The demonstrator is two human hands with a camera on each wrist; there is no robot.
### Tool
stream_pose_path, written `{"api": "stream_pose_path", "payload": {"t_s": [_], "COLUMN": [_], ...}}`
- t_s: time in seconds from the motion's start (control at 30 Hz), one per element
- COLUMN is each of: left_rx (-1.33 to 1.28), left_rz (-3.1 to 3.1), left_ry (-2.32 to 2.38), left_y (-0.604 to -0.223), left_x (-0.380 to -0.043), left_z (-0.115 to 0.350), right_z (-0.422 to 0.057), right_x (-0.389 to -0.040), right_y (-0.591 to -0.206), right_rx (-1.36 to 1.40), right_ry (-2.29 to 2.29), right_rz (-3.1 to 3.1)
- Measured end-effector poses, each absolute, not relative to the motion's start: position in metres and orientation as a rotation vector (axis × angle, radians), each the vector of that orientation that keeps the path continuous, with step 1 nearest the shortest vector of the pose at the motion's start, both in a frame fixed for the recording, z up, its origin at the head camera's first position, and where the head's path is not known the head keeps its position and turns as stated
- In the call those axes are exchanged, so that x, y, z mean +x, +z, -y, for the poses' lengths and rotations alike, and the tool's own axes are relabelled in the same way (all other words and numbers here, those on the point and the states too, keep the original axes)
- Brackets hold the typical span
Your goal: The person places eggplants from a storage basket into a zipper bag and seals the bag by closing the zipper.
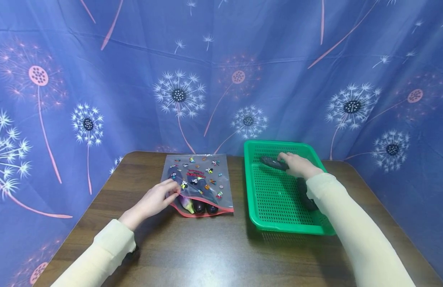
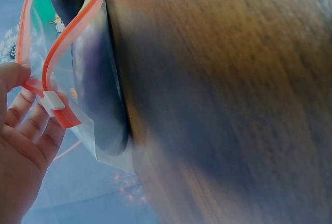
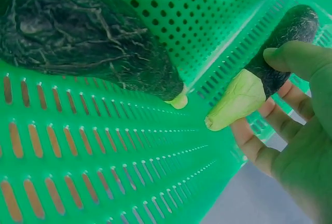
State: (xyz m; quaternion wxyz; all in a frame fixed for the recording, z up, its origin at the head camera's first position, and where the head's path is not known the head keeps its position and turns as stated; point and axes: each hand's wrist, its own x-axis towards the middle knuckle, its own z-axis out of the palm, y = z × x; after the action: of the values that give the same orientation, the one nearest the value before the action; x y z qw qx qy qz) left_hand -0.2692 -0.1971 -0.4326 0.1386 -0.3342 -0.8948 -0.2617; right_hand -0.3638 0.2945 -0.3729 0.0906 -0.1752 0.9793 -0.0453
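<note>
Eggplant, dark and elongated [image 1: 274, 163], with a pale green stem cap, lies at the far end of the rectangular green perforated plastic basket [image 1: 289, 228]. The person's right hand [image 1: 298, 164] grasps it, thumb on one side and fingers curled on the other, near the cap. The long axis runs mainly crosswise in the head view, slightly slanted, with the free dark end pointing left from the grip.

Reference position: the clear printed plastic zip bag with red closure strips [image 1: 223, 179] lies flat on the brown wooden table [image 1: 192, 251], left of the basket. Its parted mouth faces the person, so from the right-hand grip the mouth is to the left and nearer the body. Eggplants inside the bag [image 1: 199, 206] show their ends at the mouth; the grasped eggplant's axis lies across this entry direction. An insertion would probably require a turn.

The left hand [image 1: 154, 199] is nearer the mouth and pinches its left corner, beside the white slider [image 2: 52, 100]. A second dark eggplant [image 1: 307, 199] rests along the basket's right side, partly hidden beneath the right forearm.
</note>
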Motion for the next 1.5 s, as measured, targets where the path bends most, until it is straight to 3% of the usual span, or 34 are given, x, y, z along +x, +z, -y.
{"api": "stream_pose_path", "payload": {"t_s": [1.5], "left_rx": [-0.994], "left_rz": [2.595], "left_ry": [-0.77], "left_y": [-0.427], "left_x": [-0.264], "left_z": [0.197], "right_z": [-0.245], "right_x": [-0.299], "right_y": [-0.303], "right_rx": [-0.863], "right_ry": [-0.108], "right_rz": [-2.98]}}
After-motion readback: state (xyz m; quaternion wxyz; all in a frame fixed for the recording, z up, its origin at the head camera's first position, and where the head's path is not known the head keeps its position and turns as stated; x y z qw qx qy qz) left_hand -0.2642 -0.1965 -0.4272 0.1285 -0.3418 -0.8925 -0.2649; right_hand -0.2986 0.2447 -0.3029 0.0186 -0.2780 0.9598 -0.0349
